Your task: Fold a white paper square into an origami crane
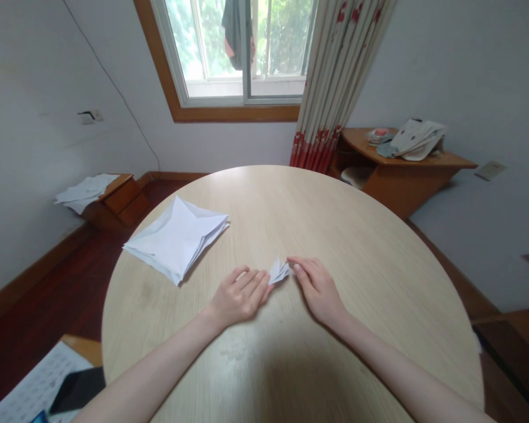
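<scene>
A small piece of folded white paper (279,271), with pointed flaps sticking up, is between my two hands near the middle of the round table (361,264). My left hand (243,295) grips its left end, fingers together and the thumb mostly hidden beneath them. At the other end, my right hand (316,286) pinches the paper's right tip between thumb and index finger. Left of my hands lies a loose stack of white paper sheets (176,238), its corners fanned unevenly.
A small wooden cabinet (122,197) with papers on top stands at the left wall. Below it are a sheet (30,382) and a dark phone-like object (77,389). A wooden desk (390,182) bearing a cloth bag (418,139) stands behind right, beside a curtain (335,76).
</scene>
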Available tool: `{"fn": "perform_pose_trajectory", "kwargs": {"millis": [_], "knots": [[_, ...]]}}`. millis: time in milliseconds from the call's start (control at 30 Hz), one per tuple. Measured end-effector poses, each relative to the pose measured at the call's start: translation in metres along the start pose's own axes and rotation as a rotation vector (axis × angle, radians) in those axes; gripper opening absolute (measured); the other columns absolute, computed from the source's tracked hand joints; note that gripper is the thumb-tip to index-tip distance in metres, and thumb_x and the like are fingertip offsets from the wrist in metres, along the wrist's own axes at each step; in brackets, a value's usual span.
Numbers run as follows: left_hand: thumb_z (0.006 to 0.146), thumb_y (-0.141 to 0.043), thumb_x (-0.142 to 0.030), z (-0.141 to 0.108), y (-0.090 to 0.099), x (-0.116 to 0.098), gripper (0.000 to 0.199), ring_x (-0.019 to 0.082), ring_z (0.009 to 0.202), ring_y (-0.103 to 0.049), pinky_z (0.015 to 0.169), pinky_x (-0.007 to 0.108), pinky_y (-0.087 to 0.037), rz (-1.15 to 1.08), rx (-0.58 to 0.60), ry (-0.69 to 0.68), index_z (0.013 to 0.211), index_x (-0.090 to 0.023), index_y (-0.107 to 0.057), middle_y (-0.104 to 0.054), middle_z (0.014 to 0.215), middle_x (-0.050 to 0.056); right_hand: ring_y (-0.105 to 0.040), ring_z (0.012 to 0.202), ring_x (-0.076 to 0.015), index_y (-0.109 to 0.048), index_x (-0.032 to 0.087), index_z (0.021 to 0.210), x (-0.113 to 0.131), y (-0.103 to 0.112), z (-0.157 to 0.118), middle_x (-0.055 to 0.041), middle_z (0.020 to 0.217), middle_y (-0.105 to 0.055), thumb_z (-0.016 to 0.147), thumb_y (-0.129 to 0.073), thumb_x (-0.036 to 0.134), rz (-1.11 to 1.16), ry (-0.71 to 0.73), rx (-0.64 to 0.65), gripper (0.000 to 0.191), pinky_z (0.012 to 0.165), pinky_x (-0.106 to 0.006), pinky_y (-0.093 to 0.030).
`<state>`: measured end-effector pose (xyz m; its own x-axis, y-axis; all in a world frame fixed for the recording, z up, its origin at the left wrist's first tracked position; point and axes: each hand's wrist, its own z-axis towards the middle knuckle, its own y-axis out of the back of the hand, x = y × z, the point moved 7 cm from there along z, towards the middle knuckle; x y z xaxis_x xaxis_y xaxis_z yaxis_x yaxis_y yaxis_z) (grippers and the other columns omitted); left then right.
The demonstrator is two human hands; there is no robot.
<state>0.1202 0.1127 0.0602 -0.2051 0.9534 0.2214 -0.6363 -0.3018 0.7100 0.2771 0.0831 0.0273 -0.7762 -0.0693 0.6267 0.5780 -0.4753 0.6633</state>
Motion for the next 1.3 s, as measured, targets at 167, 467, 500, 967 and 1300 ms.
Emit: {"fn": "perform_pose_trajectory", "kwargs": {"millis": [167, 467, 500, 967, 1300], "knots": [[0.089, -0.055, -0.010, 0.003, 0.018, -0.001, 0.010, 0.013, 0.070, -0.069, 0.069, 0.029, -0.046, 0.059, -0.203, 0.004, 0.094, -0.012, -0.063, -0.076, 0.084, 0.004, -0.056, 0.074, -0.0204, -0.054, 0.021, 0.074, 0.012, 0.013, -0.004, -0.0056, 0.075, -0.060, 0.096, -0.038, 0.039, -0.015, -0.022, -0.121, 0.033, 0.067, -0.033, -0.045], [0.088, -0.059, -0.011, 0.006, 0.026, 0.003, 0.012, 0.011, 0.073, -0.070, 0.068, 0.029, -0.043, 0.052, -0.231, 0.032, 0.099, -0.012, -0.063, -0.076, 0.090, 0.004, -0.055, 0.071, -0.0191, -0.058, 0.021, 0.071, 0.029, 0.016, -0.008, -0.0039, 0.068, -0.060, 0.096, -0.040, 0.039, 0.196, 0.037, 0.009, 0.036, 0.069, -0.032, -0.041], [0.088, -0.060, -0.011, 0.006, 0.026, 0.002, 0.014, 0.012, 0.074, -0.071, 0.069, 0.029, -0.044, 0.050, -0.230, 0.024, 0.101, -0.011, -0.063, -0.076, 0.092, 0.005, -0.056, 0.071, -0.0190, -0.059, 0.020, 0.069, 0.029, 0.011, -0.009, -0.0040, 0.068, -0.061, 0.096, -0.039, 0.042, 0.254, 0.011, 0.073, 0.040, 0.070, -0.032, -0.041], [0.088, -0.061, -0.017, -0.002, 0.001, 0.014, 0.017, 0.017, 0.097, -0.067, 0.087, 0.030, -0.053, -0.725, -0.122, 0.326, 0.105, -0.017, -0.063, -0.070, 0.104, 0.009, -0.057, 0.071, -0.0169, -0.060, 0.020, 0.085, 0.023, -0.019, -0.013, -0.0022, 0.078, -0.061, 0.082, -0.060, 0.056, 0.821, -0.282, 0.210, 0.036, 0.070, -0.031, -0.047], [0.076, -0.076, -0.030, -0.016, -0.032, 0.024, 0.024, 0.019, 0.099, -0.062, 0.087, 0.035, -0.052, -1.278, -0.065, 0.822, 0.093, -0.018, -0.065, -0.060, 0.106, 0.007, -0.058, 0.092, -0.0199, -0.062, 0.021, 0.092, 0.032, -0.008, -0.009, -0.0062, 0.096, -0.063, 0.092, -0.051, 0.033, 0.461, -0.004, 0.198, 0.017, 0.083, -0.034, -0.046]]}}
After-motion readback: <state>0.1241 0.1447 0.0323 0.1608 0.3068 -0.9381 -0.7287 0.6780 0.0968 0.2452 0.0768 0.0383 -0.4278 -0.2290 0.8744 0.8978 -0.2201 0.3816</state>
